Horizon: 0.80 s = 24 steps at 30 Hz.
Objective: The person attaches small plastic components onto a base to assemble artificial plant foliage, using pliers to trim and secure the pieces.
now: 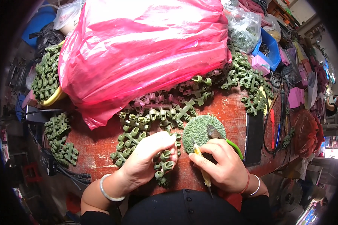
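My left hand [148,155] is closed around a green branched piece [164,165] with small cup-shaped sockets, which hangs below the fingers. In my right hand [225,165] is a slim tool with a yellow wrapped handle [204,174], pinched between thumb and fingers, its thin metal tip pointing away from me. Cutting pliers [215,132] with a bright green handle sit just beyond that hand; I cannot tell whether its fingers also grip them. Under the tool tip and the plier jaws lies a round, rough green pad [193,129]. More green branched pieces [131,140] are heaped left of the pad.
A large pink plastic bag [146,48] covers the far middle of the red worn table [97,150]. Further green pieces [60,138] lie at left. On the right are a black strip [254,138], a red pen-like stick [272,125], cables and a blue bin [269,48].
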Each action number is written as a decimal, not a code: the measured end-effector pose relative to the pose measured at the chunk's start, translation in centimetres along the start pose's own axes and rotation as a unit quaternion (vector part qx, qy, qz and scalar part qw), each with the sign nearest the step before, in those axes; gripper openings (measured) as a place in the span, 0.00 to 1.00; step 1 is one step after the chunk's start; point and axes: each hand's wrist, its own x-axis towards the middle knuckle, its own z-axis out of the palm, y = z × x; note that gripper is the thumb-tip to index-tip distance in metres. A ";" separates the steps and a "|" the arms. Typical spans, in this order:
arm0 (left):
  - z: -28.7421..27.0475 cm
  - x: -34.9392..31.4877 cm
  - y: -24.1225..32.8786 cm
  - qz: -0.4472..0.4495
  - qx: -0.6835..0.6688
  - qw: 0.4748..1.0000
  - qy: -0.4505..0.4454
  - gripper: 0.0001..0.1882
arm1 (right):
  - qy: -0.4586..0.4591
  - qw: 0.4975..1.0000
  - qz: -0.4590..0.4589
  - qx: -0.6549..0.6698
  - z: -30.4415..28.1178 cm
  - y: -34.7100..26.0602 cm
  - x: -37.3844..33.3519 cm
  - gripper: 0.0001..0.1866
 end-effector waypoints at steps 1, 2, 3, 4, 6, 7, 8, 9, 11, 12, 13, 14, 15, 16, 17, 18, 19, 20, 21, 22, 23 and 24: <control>0.0 0.0 0.0 -0.002 0.002 1.000 0.002 0.17 | -0.001 1.000 0.000 0.000 0.0 0.0 0.0 0.18; -0.4 0.1 -0.1 -0.003 0.001 1.000 0.001 0.17 | 0.002 1.000 0.000 -0.007 0.1 0.0 -0.1 0.18; -1.1 0.1 -0.4 -0.005 -0.039 0.999 -0.031 0.12 | 0.005 1.000 -0.001 -0.013 0.2 0.1 -0.1 0.18; -1.5 0.2 -0.5 -0.008 -0.079 0.995 -0.063 0.08 | 0.005 1.000 -0.002 -0.013 0.2 0.0 -0.1 0.18; -1.5 0.1 -0.5 -0.011 -0.080 0.995 -0.059 0.08 | 0.003 1.000 0.002 -0.019 0.2 0.0 -0.1 0.18; -1.5 0.1 -0.5 -0.014 -0.080 0.995 -0.057 0.07 | 0.003 1.000 0.002 -0.019 0.2 0.0 0.0 0.18; -1.2 0.1 -0.4 -0.014 -0.081 0.995 -0.056 0.07 | 0.004 1.000 0.003 -0.019 0.2 0.0 0.0 0.18; -0.6 0.1 -0.3 -0.003 -0.040 0.999 -0.024 0.11 | 0.005 1.000 0.006 -0.021 0.2 0.0 0.0 0.18; -0.5 0.2 -0.3 0.007 0.001 1.000 0.006 0.15 | 0.006 0.999 0.007 -0.032 0.3 0.0 -0.1 0.18; -1.1 0.2 -0.4 -0.003 -0.036 0.999 -0.024 0.11 | 0.009 0.999 0.006 -0.042 0.3 0.0 -0.1 0.18; -1.4 0.2 -0.5 -0.014 -0.074 0.996 -0.054 0.07 | 0.009 0.999 0.005 -0.041 0.4 0.0 -0.1 0.18; -1.4 0.1 -0.5 -0.014 -0.074 0.996 -0.053 0.07 | 0.013 0.999 0.000 -0.049 0.4 0.0 -0.1 0.18; -1.4 0.1 -0.4 -0.014 -0.074 0.996 -0.053 0.07 | 0.017 0.998 -0.004 -0.058 0.4 0.0 -0.1 0.18; -1.4 0.1 -0.4 -0.015 -0.074 0.996 -0.054 0.06 | 0.017 0.998 -0.004 -0.058 0.4 0.0 -0.1 0.18; -1.4 0.1 -0.5 -0.015 -0.074 0.996 -0.054 0.06 | 0.019 0.998 -0.007 -0.060 0.4 0.0 -0.1 0.18; -1.4 0.1 -0.5 -0.016 -0.077 0.995 -0.054 0.06 | 0.021 0.998 -0.010 -0.061 0.4 0.0 -0.1 0.17; -1.4 0.1 -0.5 -0.018 -0.080 0.995 -0.053 0.06 | 0.022 0.998 -0.010 -0.061 0.4 0.1 -0.1 0.17; -1.4 0.1 -0.5 -0.017 -0.079 0.995 -0.053 0.06 | 0.022 0.998 -0.009 -0.059 0.4 0.1 -0.1 0.17; -1.4 0.1 -0.5 -0.018 -0.078 0.995 -0.051 0.06 | 0.021 0.998 -0.009 -0.057 0.4 0.1 -0.1 0.17; -1.4 0.1 -0.5 -0.019 -0.077 0.996 -0.049 0.06 | 0.021 0.998 -0.009 -0.057 0.4 0.1 -0.1 0.17; -1.2 0.1 -0.4 -0.019 -0.077 0.996 -0.049 0.06 | 0.019 0.998 -0.008 -0.057 0.4 0.1 -0.1 0.17; -0.6 0.2 -0.4 -0.010 -0.045 0.999 -0.021 0.09 | 0.017 0.998 -0.007 -0.058 0.4 0.1 -0.1 0.17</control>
